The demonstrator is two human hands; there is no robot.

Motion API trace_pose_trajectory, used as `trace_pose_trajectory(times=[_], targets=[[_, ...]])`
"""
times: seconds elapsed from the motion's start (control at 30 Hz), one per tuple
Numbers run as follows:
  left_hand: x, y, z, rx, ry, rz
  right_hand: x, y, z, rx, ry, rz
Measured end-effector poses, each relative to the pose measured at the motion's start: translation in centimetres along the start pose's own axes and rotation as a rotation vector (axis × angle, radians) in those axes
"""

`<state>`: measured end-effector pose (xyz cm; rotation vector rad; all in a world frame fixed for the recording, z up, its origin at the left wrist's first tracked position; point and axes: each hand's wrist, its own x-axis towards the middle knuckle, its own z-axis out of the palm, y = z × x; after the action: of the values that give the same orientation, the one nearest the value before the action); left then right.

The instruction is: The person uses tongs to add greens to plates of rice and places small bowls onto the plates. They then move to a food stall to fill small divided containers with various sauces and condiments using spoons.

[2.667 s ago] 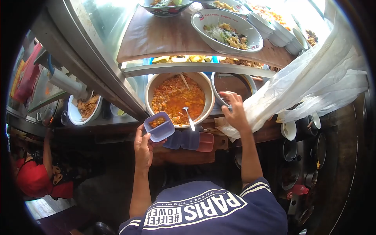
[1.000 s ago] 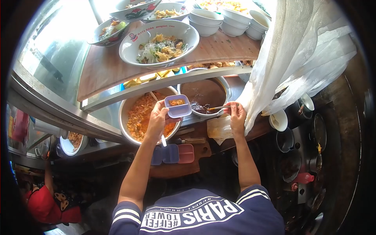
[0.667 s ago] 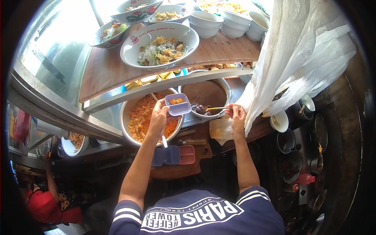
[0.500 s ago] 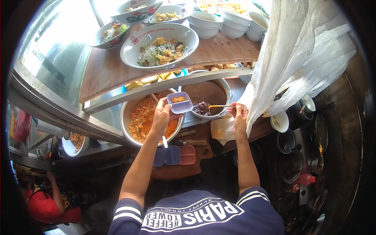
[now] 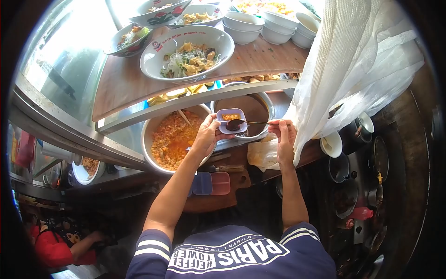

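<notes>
Left hand (image 5: 207, 133) partly closed: a lavender two-compartment tray (image 5: 221, 112) is pinched at its left edge, thumb at the rim, fingers curled beneath, presumably so that both compartments are left free. Orange-brown food (image 5: 230, 117) is seen in the far compartment. Right hand (image 5: 285, 134) closed on a spoon (image 5: 256, 122), gripped near the handle's end; its bowl, dark, contents not resolved, is placed at the near compartment, by which the two portions are probably kept separate. Tray is held before the pot (image 5: 272, 110) of brown sauce, height above it not determinable, likely to shorten the spoon's path. Basin (image 5: 147, 148) is stationed just left of the pot, apparently for easy reach. Blue tray (image 5: 202, 183) and red tray (image 5: 220, 183) are laid side by side on a wooden board (image 5: 217, 202)
</notes>
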<state>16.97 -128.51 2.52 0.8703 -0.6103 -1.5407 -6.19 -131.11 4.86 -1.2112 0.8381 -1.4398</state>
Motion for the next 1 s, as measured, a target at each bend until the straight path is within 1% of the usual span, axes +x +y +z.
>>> trace_pose_trajectory(times=[0.1,0.33,0.4,0.43,0.47,0.53,0.57,0.6,0.67,0.7,0.77,0.8,0.87,0.9,0.93,0.97,1.0], targets=[[-0.2,0.0,0.0,-0.018,-0.003,-0.003,-0.1,-0.3,0.1,-0.030,-0.010,-0.043],[-0.6,-0.1,-0.2,-0.037,0.007,0.032,-0.3,-1.2,0.7,-0.052,-0.025,-0.038],[-1.2,0.4,-0.4,-0.029,-0.009,0.085,0.1,-1.7,0.5,0.087,0.108,-0.130],[-1.8,0.6,-0.7,-0.040,0.012,0.117,0.2,-1.7,0.3,0.049,0.144,-0.137],[-2.9,1.3,-0.7,-0.056,0.029,0.137,0.3,-1.6,-0.1,-0.054,0.108,-0.163],[-5.8,2.8,-1.8,0.074,0.063,0.183,-0.2,-1.3,0.7,-0.296,-0.019,-0.208],[-7.6,3.5,-2.6,0.096,0.067,0.204,-0.4,-0.3,0.9,-0.337,-0.068,-0.206],[-9.7,4.5,-3.1,0.150,0.117,0.211,-0.5,1.4,0.5,-0.413,-0.131,-0.221],[-14.1,5.7,-3.5,0.157,0.232,0.262,-1.1,3.2,0.0,-0.643,-0.222,-0.209],[-16.2,6.0,-4.2,0.154,0.246,0.258,-1.5,2.8,0.8,-0.641,-0.233,-0.199],[-20.6,6.0,-5.5,0.174,0.249,0.197,-2.1,1.1,3.2,-1.048,-0.044,-0.697],[-22.5,5.3,-6.0,0.169,0.256,0.194,-3.0,0.8,3.7,-1.050,-0.053,-0.694],[-25.7,3.1,-7.2,0.231,0.349,0.054,-6.0,0.1,4.1,-0.947,-0.111,-0.467],[-26.7,1.7,-7.6,0.208,0.331,0.008,-7.6,1.1,4.6,-0.818,-0.207,-0.340],[-27.5,0.1,-8.1,0.186,0.313,-0.039,-9.4,2.3,4.4,-0.874,-0.320,-0.102],[-27.8,-1.8,-8.6,0.186,0.357,-0.086,-11.2,4.7,4.0,-0.885,-0.359,-0.061],[-27.9,-3.5,-9.0,0.227,0.331,-0.108,-13.0,5.9,3.8,-0.926,-0.383,0.136]])
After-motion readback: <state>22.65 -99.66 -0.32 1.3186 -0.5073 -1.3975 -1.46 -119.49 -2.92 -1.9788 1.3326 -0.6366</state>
